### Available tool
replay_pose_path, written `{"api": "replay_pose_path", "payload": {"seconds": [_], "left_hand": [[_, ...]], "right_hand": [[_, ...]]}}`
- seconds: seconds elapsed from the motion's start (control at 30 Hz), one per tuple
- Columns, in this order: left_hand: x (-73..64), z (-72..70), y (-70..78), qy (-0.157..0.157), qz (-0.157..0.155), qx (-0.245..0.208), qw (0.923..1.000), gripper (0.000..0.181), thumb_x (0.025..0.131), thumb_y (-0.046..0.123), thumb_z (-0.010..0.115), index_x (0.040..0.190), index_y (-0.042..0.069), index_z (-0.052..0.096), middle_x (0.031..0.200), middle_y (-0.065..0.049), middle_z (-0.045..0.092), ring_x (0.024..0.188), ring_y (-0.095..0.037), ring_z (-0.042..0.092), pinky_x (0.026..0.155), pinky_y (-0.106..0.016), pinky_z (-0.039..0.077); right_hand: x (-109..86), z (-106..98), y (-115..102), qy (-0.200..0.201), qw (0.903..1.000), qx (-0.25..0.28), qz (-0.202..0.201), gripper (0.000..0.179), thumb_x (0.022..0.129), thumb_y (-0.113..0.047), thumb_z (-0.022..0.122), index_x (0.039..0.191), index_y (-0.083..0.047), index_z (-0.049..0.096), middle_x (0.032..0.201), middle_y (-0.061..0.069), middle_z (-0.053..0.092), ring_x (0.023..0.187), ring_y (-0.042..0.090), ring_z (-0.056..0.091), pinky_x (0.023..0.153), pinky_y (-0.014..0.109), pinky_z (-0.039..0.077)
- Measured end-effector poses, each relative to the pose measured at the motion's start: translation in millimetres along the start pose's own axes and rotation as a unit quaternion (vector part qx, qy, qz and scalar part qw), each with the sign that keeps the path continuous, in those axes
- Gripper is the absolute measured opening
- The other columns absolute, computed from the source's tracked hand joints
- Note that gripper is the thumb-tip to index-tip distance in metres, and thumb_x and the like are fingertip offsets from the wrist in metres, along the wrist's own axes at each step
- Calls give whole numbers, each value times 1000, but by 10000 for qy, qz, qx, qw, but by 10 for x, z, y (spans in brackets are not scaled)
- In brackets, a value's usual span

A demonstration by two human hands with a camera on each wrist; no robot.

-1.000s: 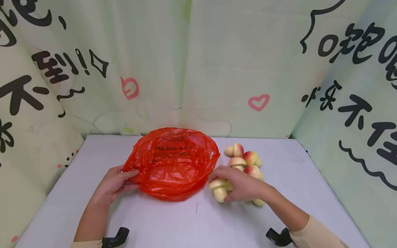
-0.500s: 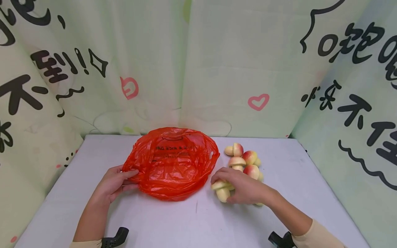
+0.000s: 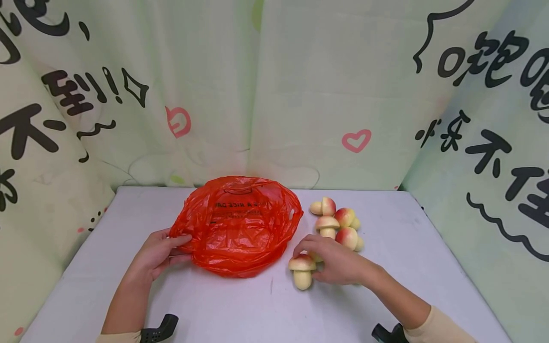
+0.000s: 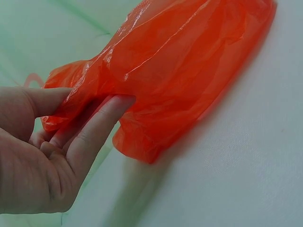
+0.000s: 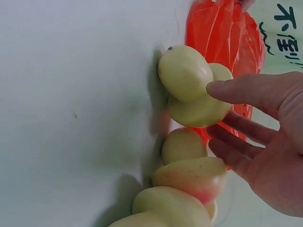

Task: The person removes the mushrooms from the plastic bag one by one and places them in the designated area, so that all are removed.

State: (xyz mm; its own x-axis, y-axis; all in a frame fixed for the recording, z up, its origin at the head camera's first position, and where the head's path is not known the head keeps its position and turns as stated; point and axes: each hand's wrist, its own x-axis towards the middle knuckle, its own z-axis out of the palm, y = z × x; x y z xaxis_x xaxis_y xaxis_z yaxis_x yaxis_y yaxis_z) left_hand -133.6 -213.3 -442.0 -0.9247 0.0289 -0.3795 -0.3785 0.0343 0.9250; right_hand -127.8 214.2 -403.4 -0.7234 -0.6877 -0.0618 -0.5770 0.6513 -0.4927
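My left hand (image 3: 160, 252) pinches the left edge of a red plastic bag (image 3: 240, 238), with thumb and fingers on either side of the film in the left wrist view. The bag stands puffed up, with black print on it. To its right, my right hand (image 3: 339, 259) holds a toy mushroom (image 3: 302, 274) with a pale stem and reddish cap. In the right wrist view the thumb (image 5: 222, 90) lies against that mushroom and the fingers are behind. A second, yellowish mushroom (image 5: 199, 111) sits close beside it, partly hidden by the hand in the head view.
More toy mushrooms lie behind the right hand: a red-capped one (image 3: 349, 238), a tan-capped one (image 3: 327, 225) and another lying on its side (image 3: 323, 207). The white table (image 3: 214, 309) ends at printed cloth walls (image 3: 300, 95).
The mushroom at my right hand has turned and come slightly toward me, its reddish cap top now showing. The left hand and the bag have stayed put.
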Motion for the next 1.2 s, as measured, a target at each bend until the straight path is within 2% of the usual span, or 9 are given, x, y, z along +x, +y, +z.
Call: {"api": "replay_pose_path", "payload": {"seconds": [0.23,0.5,0.67,0.87,1.2], "left_hand": [[5,2,-7,4,-14,-35,10000,64,102,25,69,152,-5,42,116,-7,73,92,-18,78,81,-36,65],[11,0,-12,-2,2,-56,10000,63,102,23,68,152,-5,41,114,-6,74,92,-19,79,81,-36,65],[-3,4,1,17,-19,-39,10000,64,102,24,69,152,-5,42,116,-7,73,93,-19,78,81,-36,65],[-10,5,6,54,-28,0,10000,65,102,25,69,152,-5,41,118,-8,72,92,-18,78,82,-37,65],[-5,-4,-2,82,-33,35,10000,65,102,25,69,152,-5,41,117,-7,72,91,-17,78,82,-37,65]], "right_hand": [[4,36,12,-42,9999,67,69,43,84,-6,81,120,-26,69,119,-14,66,114,7,61,99,32,58],[6,51,10,107,9998,90,-119,40,86,-4,79,118,-25,69,117,-12,67,112,10,62,97,33,58],[7,52,15,127,9999,69,-40,35,89,-6,77,116,-26,69,114,-14,67,111,7,62,96,31,58],[-7,34,28,122,9999,-43,-107,37,87,-1,76,114,-26,70,110,-15,67,107,5,62,95,29,57],[-67,2,21,-21,9999,-123,3,42,84,7,72,111,-26,71,108,-15,66,103,4,61,92,27,58]]}}
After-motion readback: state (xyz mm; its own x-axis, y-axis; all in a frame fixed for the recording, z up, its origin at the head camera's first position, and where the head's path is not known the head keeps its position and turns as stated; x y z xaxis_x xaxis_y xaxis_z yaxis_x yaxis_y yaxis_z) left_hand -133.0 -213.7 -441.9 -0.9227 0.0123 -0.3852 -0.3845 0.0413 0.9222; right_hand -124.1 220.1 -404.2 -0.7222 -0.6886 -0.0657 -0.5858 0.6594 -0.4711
